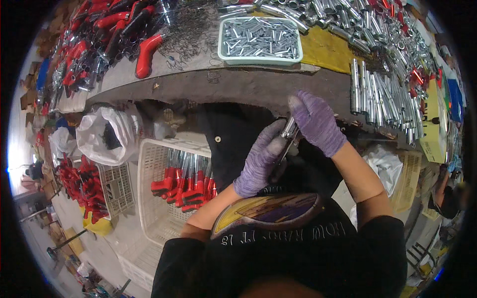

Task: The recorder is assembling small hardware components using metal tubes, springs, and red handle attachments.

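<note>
Both hands wear purple knit gloves and meet just below the workbench edge (pixel 218 87). My left hand (pixel 261 159) grips the lower, dark part of a slim tool with a shiny metal tube (pixel 289 128) at its top. My right hand (pixel 315 121) closes over the upper end of that same metal tube from above. The tool is tilted, its metal end pointing up and to the right. Its lower end is hidden in my left palm.
A pale green tray (pixel 261 39) of small metal pins sits on the bench. Red-handled tools (pixel 107 35) pile at the left, metal tubes (pixel 382 94) at the right. A white crate (pixel 164 188) beside my left arm holds finished red-handled tools. A white bag (pixel 107 134) hangs nearby.
</note>
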`<action>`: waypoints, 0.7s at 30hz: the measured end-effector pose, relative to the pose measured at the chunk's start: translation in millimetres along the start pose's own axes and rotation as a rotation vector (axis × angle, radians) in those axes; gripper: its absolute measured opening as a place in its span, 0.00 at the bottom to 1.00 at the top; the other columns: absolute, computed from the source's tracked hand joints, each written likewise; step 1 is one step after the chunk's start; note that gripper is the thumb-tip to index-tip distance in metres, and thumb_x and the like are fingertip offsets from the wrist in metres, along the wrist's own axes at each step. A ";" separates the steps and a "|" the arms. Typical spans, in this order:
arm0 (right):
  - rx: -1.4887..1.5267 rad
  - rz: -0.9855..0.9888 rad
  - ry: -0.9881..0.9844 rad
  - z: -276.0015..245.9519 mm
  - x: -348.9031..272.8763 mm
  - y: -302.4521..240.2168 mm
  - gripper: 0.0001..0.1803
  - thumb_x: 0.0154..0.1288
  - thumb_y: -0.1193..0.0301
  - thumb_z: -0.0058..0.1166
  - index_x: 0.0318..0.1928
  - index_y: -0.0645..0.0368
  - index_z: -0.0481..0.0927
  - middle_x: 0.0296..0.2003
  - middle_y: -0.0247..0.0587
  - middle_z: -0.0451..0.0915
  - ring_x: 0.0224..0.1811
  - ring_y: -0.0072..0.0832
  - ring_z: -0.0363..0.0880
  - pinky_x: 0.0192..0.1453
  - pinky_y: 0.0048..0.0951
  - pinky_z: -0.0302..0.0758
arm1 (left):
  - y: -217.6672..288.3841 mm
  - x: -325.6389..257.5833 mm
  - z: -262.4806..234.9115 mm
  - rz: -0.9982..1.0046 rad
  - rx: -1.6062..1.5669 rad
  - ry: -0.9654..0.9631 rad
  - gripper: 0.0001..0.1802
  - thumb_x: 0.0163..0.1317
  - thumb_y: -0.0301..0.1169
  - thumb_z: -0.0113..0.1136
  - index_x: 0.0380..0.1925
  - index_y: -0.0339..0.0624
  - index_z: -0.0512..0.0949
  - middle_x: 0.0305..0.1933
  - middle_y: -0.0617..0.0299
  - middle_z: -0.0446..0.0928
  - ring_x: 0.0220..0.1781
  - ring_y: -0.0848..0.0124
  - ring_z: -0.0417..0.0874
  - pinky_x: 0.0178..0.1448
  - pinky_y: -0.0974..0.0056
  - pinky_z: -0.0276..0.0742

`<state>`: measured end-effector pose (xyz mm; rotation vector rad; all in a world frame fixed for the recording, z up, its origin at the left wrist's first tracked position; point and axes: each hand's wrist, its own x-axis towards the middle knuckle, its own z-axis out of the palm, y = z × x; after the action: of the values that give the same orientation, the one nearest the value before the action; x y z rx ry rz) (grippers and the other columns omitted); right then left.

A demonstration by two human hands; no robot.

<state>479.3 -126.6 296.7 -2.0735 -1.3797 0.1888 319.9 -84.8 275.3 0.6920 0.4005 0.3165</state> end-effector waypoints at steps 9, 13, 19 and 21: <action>0.010 -0.108 -0.282 -11.2 35.0 -11.8 0.18 0.62 0.57 0.45 0.40 0.60 0.77 0.31 0.54 0.77 0.36 0.48 0.76 0.40 0.42 0.72 | 21.0 3.0 -9.0 -0.035 -0.028 -0.098 0.33 0.57 0.40 0.58 0.60 0.38 0.60 0.52 0.57 0.71 0.42 0.72 0.77 0.42 0.70 0.73; -0.174 -0.136 -0.211 -17.5 98.1 -13.3 0.17 0.63 0.56 0.42 0.39 0.54 0.78 0.33 0.51 0.77 0.40 0.44 0.76 0.45 0.41 0.72 | 32.2 8.2 -13.1 0.041 0.013 -0.036 0.31 0.56 0.43 0.58 0.58 0.47 0.62 0.19 0.65 0.67 0.11 0.81 0.61 0.13 0.78 0.56; -0.722 -0.317 -0.162 8.3 166.7 9.5 0.14 0.59 0.62 0.47 0.45 0.48 0.76 0.42 0.38 0.76 0.45 0.38 0.76 0.50 0.37 0.73 | 36.3 4.2 -27.0 0.021 0.019 0.008 0.26 0.56 0.44 0.58 0.51 0.48 0.65 0.19 0.66 0.66 0.11 0.81 0.62 0.11 0.78 0.56; -0.781 -0.299 -0.224 9.2 169.4 -1.3 0.14 0.57 0.64 0.48 0.45 0.48 0.76 0.42 0.39 0.76 0.45 0.38 0.76 0.50 0.38 0.73 | 38.5 0.4 -27.2 0.034 0.056 0.067 0.29 0.58 0.42 0.56 0.57 0.43 0.62 0.19 0.69 0.66 0.13 0.83 0.62 0.14 0.79 0.57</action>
<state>548.9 25.1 327.2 -2.4494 -2.1241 -0.3056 302.1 -41.6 282.0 0.7453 0.4633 0.3628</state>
